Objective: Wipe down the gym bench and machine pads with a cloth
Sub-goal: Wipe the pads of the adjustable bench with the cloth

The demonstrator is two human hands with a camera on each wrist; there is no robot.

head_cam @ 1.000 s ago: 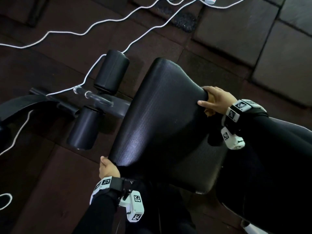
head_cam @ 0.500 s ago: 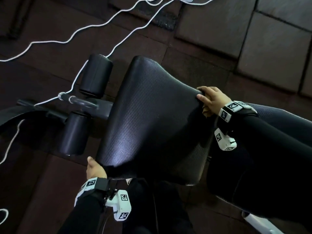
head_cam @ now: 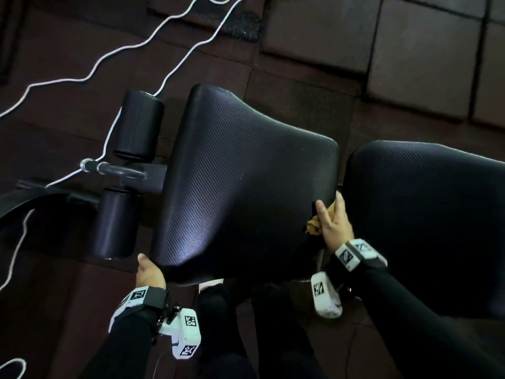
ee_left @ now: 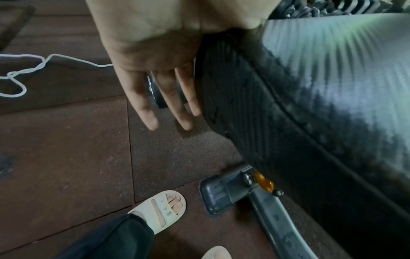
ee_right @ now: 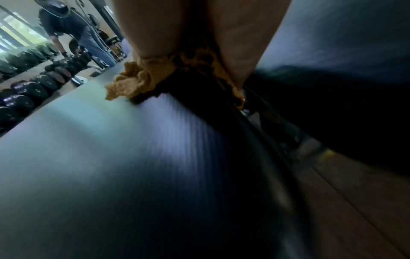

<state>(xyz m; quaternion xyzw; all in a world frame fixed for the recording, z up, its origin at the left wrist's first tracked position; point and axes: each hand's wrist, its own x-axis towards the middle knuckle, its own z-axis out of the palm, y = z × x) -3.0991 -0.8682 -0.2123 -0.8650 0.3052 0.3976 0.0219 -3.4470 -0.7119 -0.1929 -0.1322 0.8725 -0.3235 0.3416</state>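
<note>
At the back edge of the black textured seat pad [head_cam: 240, 181], right hand [head_cam: 334, 225] clutches the crumpled mustard cloth [head_cam: 314, 227], left hand [head_cam: 149, 273] relaxed against its front corner, so I'd drag slow with firm pressure.

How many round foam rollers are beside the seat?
2: one roller above the bar, one roller below it, both left of the seat. Others may be hidden.

The person is wearing black sleeves [head_cam: 426, 305], black trousers [ee_left: 115, 238], cream slides [ee_left: 162, 210], and white wrist cameras [head_cam: 326, 295] bearing black square markers on black straps [head_cam: 153, 296].
</note>
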